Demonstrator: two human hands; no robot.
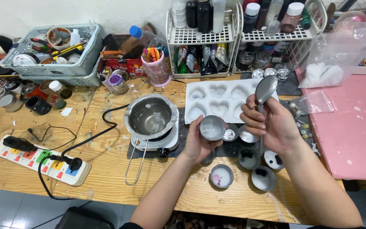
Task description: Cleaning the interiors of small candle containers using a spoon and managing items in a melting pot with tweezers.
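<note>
Pot (pixel 151 117) left of mould (pixel 219 101)

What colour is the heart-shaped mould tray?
White; the heart mould tray shows best in the head view.

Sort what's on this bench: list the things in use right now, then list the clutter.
In use:
left hand holding a small metal tin
right hand holding a spoon
metal pot on the small hotplate
heart mould

Lying about:
power strip
grey basket
pink pen cup
wire rack

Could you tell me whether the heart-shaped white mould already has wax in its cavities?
No, the cavities of the white mould look empty, showing only bare white hollows.
</note>
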